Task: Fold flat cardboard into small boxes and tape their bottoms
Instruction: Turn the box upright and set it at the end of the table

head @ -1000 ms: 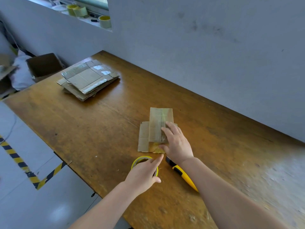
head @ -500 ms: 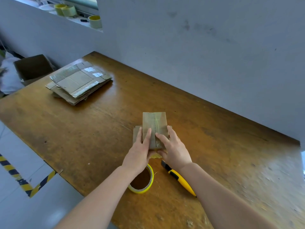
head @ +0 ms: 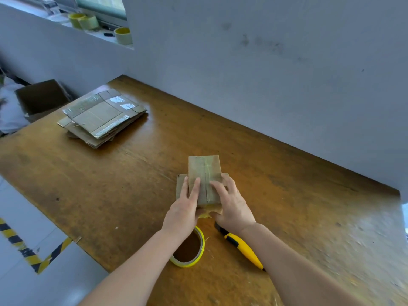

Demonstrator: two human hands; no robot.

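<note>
Head view, looking down at a wooden counter (head: 132, 184) set against a grey wall. Near the front edge, a small cardboard box (head: 204, 180), bottom up, with a taped seam down the middle. Left hand (head: 184, 208) flat on the near left of the box, fingers (head: 194, 188) extended and pressing rather than gripping. Right hand (head: 231, 208) on the near right, fingers spread over the flap, thumb tucked at the near end over a scrap of tape. Both hands open, holding nothing closed.

Just behind the hands: a yellow tape roll (head: 188, 248) and a yellow utility knife (head: 242, 246). Far left: a stack of flat cardboard (head: 101, 115).

Likely step: smoothing tape onto the bottom. Best done with firm strokes outward from the seam, flaps kept flush, loose end pressed over the edge.
</note>
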